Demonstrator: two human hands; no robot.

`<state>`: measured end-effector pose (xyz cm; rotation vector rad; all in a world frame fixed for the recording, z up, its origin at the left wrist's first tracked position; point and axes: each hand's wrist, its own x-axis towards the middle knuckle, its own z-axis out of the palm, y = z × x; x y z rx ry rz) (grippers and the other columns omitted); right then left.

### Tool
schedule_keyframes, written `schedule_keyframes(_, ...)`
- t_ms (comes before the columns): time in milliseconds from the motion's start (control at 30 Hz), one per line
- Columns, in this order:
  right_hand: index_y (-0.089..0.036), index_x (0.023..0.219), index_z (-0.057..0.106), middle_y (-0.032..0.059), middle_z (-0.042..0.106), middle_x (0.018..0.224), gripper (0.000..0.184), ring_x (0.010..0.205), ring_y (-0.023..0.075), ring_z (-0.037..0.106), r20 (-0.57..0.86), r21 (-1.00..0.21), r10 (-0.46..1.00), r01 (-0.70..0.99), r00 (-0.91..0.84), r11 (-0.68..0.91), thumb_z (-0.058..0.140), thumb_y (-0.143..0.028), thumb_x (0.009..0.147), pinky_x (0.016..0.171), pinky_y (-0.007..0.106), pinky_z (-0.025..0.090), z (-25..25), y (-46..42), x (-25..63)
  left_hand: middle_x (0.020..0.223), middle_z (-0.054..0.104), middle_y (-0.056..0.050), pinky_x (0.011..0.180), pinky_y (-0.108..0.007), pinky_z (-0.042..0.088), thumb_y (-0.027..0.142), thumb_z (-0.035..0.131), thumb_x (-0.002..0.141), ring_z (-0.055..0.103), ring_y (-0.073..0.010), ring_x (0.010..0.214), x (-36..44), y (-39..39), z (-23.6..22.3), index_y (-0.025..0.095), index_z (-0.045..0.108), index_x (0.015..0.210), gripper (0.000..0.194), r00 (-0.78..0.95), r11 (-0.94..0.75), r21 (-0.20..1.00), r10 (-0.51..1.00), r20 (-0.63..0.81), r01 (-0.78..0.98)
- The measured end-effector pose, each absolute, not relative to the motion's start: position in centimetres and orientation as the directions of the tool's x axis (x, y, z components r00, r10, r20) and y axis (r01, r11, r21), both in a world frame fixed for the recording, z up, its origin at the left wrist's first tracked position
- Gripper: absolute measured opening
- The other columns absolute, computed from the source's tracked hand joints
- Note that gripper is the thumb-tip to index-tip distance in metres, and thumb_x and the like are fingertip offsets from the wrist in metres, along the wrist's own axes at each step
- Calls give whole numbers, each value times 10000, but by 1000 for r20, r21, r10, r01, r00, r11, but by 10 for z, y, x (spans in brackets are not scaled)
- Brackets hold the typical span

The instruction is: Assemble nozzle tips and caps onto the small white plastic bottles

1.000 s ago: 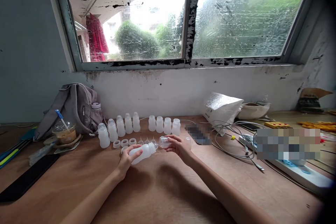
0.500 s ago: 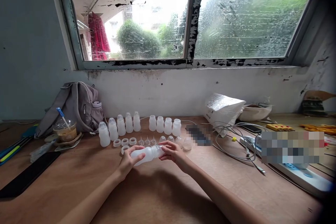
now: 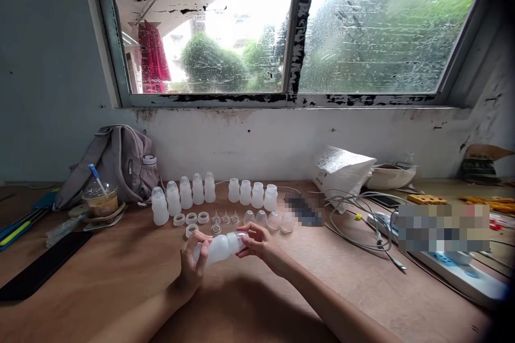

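Observation:
A frosted white baby bottle (image 3: 221,249) lies nearly sideways in the air just above the table, its clear-capped end pointing right and slightly up. My left hand (image 3: 192,261) is wrapped round its base. The fingertips of my right hand (image 3: 262,246) are closed on the clear cap at the other end. Just beyond stand capped baby bottles (image 3: 174,199) in a slanting row, with open-topped bottles (image 3: 258,196) to their right. In front of them lie white collar rings (image 3: 191,218), clear bottle nipples (image 3: 226,219) and clear domed caps (image 3: 273,221).
On the left are a grey backpack (image 3: 124,166), an iced drink cup (image 3: 100,201) and a black flat slab (image 3: 44,268). To the right, a white packet (image 3: 341,171), tangled cables (image 3: 362,225) and a power strip (image 3: 462,276) cover the table (image 3: 100,289). A window is behind.
The bottle has come slightly nearer and tilts a little more. My left hand has turned more upright round its base. A nipple that the bottle hid now shows.

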<state>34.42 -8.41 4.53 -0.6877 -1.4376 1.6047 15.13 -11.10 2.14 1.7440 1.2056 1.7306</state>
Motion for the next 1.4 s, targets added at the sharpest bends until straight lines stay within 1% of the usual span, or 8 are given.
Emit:
schedule_keyframes(200, -180, 995, 536, 51, 569, 886, 372, 710, 143, 571, 193, -979, 870, -154, -454, 137, 565, -433, 723, 687, 332, 494, 55, -77, 350, 794, 571, -39, 709, -298, 396, 336, 436, 772, 536, -212, 772, 155, -106, 29, 207, 533, 764, 161, -46, -536, 749, 801, 597, 389)
schedule_keyframes(333, -206, 1008, 517, 46, 545, 952, 338, 830, 163, 535, 302, -953, 888, -82, -346, 292, 556, -403, 737, 690, 298, 480, 64, -68, 355, 996, 533, -64, 848, -334, 361, 307, 395, 811, 479, -224, 965, 155, -96, 28, 208, 493, 983, 222, 60, -542, 699, 808, 586, 468)
schedule_keyframes(433, -208, 992, 505, 32, 551, 875, 307, 755, 153, 536, 381, -909, 876, 56, -296, 414, 540, -392, 749, 640, 276, 461, 70, -60, 360, 1121, 467, -86, 921, -354, 311, 294, 393, 819, 405, -226, 1081, 148, -84, 20, 203, 419, 1108, 304, 119, -544, 614, 796, 594, 571)
schedule_keyframes(533, -218, 1021, 503, 22, 545, 814, 281, 646, 136, 522, 473, -801, 841, 270, -262, 535, 500, -362, 781, 608, 276, 434, 75, -50, 360, 1158, 445, -93, 938, -368, 290, 294, 396, 821, 378, -227, 1112, 137, -73, 13, 199, 383, 1148, 341, 151, -522, 519, 789, 596, 677)
schedule_keyframes(700, -244, 1056, 513, 47, 523, 984, 258, 778, 164, 531, 663, -508, 694, 512, -282, 693, 472, -257, 802, 698, 292, 412, 86, -11, 344, 1127, 482, -84, 911, -374, 310, 280, 421, 798, 417, -229, 1059, 126, -64, 5, 192, 415, 1126, 340, 200, -454, 373, 810, 551, 809)
schedule_keyframes(933, -204, 1105, 489, 69, 537, 1039, 288, 866, 169, 534, 536, -272, 744, 753, -399, 599, 458, -182, 819, 732, 259, 391, 89, 68, 307, 1143, 493, -90, 911, -387, 292, 241, 418, 769, 413, -233, 1067, 128, -68, 7, 171, 442, 1144, 382, 196, -301, 172, 869, 454, 938)
schedule_keyframes(1267, -177, 1115, 458, 106, 524, 1053, 309, 938, 197, 511, 468, -226, 793, 814, -391, 535, 456, -146, 808, 739, 260, 371, 87, 121, 273, 1265, 397, -192, 866, -441, 306, 303, 432, 769, 331, -335, 1152, 122, -65, 8, 79, 456, 1165, 456, 16, -30, 37, 941, 338, 999)
schedule_keyframes(1400, -173, 1084, 437, 109, 537, 1012, 269, 910, 198, 515, 455, -243, 821, 839, -344, 486, 436, -147, 816, 706, 261, 370, 87, 131, 266, 1203, 452, -208, 817, -439, 328, 288, 424, 777, 387, -343, 1097, 119, -65, 14, 71, 489, 1114, 406, -3, -9, 40, 953, 302, 999)
